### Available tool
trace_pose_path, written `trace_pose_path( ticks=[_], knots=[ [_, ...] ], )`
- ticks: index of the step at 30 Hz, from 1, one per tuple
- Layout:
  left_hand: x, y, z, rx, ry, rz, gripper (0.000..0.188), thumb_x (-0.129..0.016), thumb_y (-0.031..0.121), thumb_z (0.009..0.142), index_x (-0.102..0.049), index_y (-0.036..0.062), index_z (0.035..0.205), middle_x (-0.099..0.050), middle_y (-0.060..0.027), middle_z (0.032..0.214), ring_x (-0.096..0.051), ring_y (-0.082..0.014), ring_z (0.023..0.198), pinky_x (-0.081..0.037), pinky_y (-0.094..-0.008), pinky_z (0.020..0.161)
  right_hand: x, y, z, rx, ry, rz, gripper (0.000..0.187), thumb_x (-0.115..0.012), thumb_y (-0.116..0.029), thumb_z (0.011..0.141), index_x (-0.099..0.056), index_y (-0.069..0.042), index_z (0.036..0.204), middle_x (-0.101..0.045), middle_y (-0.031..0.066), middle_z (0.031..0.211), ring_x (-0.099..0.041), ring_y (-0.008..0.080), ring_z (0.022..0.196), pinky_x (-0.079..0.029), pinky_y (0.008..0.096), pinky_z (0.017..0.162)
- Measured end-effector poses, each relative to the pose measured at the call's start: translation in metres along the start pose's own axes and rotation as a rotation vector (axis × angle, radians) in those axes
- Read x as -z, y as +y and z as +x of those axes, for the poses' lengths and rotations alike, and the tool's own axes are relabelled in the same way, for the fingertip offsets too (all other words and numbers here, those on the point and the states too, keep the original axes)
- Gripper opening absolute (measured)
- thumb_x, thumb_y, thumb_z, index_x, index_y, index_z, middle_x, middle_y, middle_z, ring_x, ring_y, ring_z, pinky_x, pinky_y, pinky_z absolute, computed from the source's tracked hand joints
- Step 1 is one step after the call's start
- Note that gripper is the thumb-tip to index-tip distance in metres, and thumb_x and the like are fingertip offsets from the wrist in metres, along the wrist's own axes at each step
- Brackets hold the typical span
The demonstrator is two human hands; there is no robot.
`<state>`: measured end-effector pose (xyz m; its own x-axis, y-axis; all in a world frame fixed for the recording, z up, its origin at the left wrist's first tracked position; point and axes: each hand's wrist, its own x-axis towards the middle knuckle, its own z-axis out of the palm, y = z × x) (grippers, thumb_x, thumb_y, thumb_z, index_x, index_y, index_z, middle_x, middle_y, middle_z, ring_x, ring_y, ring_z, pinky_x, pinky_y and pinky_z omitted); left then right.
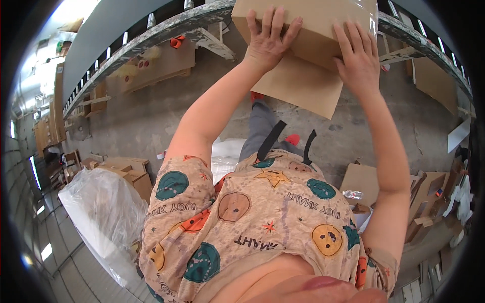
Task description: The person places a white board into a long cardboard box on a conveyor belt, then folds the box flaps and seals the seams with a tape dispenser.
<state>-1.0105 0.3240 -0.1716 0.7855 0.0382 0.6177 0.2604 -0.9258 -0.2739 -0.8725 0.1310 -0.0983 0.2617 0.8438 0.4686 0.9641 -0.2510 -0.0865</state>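
Note:
A brown cardboard box sits at the top of the view, on or at the edge of a long belt or roller frame. Its near flap hangs down toward me. My left hand lies on the box's near left part, fingers stretched and spread. On the right, my right hand rests on the box's near face and edge, with straight fingers and the thumb apart. Shiny clear tape shows at the box's right side. The box's far side is cut off by the frame.
A paint-worn metal rail with rollers curves across in front of me. Flat cardboard and an orange tape roll lie beneath it. Plastic-wrapped goods stand at left; cardboard scraps and a clear bottle at right.

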Motion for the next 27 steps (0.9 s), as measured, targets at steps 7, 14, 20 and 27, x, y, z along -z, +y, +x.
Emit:
trace_pose_path(
  ticks=[7, 14, 20, 27],
  knots=[
    [0.007, -0.006, -0.004, 0.057, -0.036, -0.252, 0.070, -0.067, 0.025, 0.073, -0.037, 0.0242, 0.136, -0.029, -0.0179, 0.137, -0.029, -0.0376, 0.127, -0.016, -0.0691, 0.098, -0.071, -0.117, -0.157, -0.977, -0.855, 1.391, 0.041, -0.065, -0.023, 0.086, -0.054, -0.002, 0.119, -0.061, 0.0130, 0.113, -0.062, 0.0257, 0.098, -0.050, 0.0377, 0.082],
    [-0.007, -0.024, -0.008, 0.014, 0.084, -0.141, 0.076, -0.068, 0.038, 0.065, -0.039, 0.0238, 0.134, -0.032, -0.0147, 0.136, -0.032, -0.0357, 0.126, -0.017, -0.0667, 0.098, -0.061, -0.117, -0.066, -1.354, -0.095, 2.076, 0.031, -0.049, -0.028, 0.092, -0.054, -0.002, 0.109, -0.065, 0.0150, 0.092, -0.065, 0.0249, 0.078, -0.053, 0.0342, 0.069],
    [0.026, -0.047, 0.008, -0.122, -0.071, -0.087, 0.086, -0.070, 0.056, 0.061, -0.041, 0.0175, 0.132, -0.041, -0.0142, 0.129, -0.037, -0.0313, 0.124, -0.024, -0.0563, 0.102, -0.044, -0.109, -0.035, -1.454, -0.136, 1.893, 0.036, -0.049, -0.029, 0.090, -0.057, 0.004, 0.102, -0.066, 0.0179, 0.088, -0.064, 0.0232, 0.072, -0.053, 0.0322, 0.065],
    [0.042, -0.111, 0.041, -0.422, -0.223, -0.238, 0.092, -0.056, 0.069, 0.070, -0.045, 0.0025, 0.131, -0.042, -0.0157, 0.139, -0.040, -0.0312, 0.128, -0.027, -0.0502, 0.106, -0.022, -0.067, 0.028, -1.417, -0.335, 1.986, 0.038, -0.050, -0.024, 0.085, -0.059, 0.008, 0.105, -0.067, 0.0201, 0.093, -0.065, 0.0213, 0.074, -0.053, 0.0289, 0.063]
  ],
)
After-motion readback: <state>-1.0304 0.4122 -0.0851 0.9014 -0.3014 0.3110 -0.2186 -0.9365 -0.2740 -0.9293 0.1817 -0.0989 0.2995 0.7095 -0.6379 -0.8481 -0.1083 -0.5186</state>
